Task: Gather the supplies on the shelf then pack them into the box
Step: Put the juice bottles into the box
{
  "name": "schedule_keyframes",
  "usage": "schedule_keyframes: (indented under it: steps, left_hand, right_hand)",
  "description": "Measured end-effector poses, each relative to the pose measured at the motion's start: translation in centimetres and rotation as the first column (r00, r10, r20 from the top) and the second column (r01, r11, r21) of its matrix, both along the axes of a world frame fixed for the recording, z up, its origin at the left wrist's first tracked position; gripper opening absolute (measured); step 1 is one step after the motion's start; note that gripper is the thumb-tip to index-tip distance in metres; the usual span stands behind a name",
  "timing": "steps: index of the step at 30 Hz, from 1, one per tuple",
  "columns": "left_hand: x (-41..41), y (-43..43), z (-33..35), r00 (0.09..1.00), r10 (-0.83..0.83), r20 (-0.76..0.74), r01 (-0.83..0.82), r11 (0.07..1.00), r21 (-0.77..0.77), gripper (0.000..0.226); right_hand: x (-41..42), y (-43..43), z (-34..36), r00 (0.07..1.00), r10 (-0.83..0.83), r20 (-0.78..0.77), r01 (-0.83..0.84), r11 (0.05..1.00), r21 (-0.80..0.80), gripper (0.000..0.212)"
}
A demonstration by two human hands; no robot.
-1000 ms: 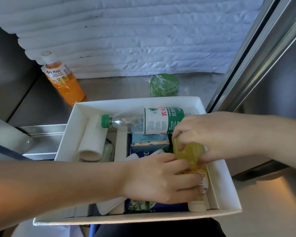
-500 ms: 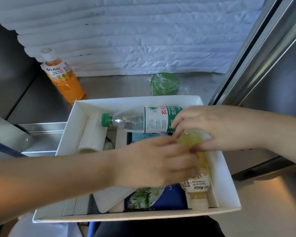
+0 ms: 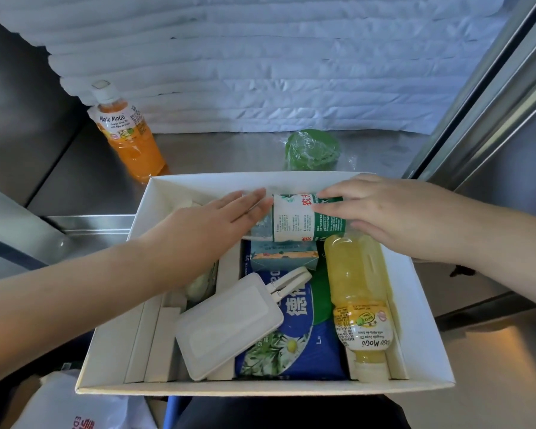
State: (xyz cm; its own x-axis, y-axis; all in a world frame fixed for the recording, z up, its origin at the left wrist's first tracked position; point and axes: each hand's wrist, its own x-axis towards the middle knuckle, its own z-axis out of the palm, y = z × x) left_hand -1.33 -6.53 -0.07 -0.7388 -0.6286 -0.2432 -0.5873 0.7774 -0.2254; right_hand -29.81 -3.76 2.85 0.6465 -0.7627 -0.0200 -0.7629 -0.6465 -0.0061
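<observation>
Left hand (image 3: 211,224) lies flat, fingers straight, on the clear end of the water bottle (image 3: 294,221); right hand (image 3: 384,212) covers its label, grip unclear. It lies across the far end of the box (image 3: 427,320). An orange bottle (image 3: 130,140) stands on the shelf (image 3: 223,153).

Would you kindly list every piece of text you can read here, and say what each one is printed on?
"MOGU MOGU": orange juice bottle on the shelf.
"MOGU MOGU", upside down: yellow juice bottle in the box.
"农夫", in red: water bottle.
"德", in white: blue pack.
Small print on all the labels and the red print on the white bag: too small or blurred to read.
</observation>
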Motion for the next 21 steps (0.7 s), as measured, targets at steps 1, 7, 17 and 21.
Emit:
schedule_keyframes:
  steps: [1,7,17,21]
  left_hand:
    - [0.0,0.0,0.0,1.000,0.008,0.002,-0.008,1.000,0.004,0.119]
    - [0.2,-0.2,-0.7,0.998,-0.006,-0.057,0.007,1.000,0.009,0.116]
    - [0.5,0.0,2.1,0.951,-0.115,-0.287,-0.007,0.921,-0.390,0.071]
    - [2.8,-1.6,3.8,0.919,0.016,-0.393,-0.177,0.909,-0.378,0.056]
  right_hand:
    - [0.1,-0.1,0.0,1.000,-0.009,0.005,0.009,1.000,-0.004,0.053]
    - [0.4,0.2,0.0,1.000,-0.008,0.004,0.008,0.999,-0.033,0.051]
    - [3.0,-0.4,0.3,0.996,0.094,0.011,-0.086,0.948,-0.305,0.058]
    - [4.2,-2.3,0.6,0.995,0.099,-0.007,-0.096,0.949,-0.300,0.060]
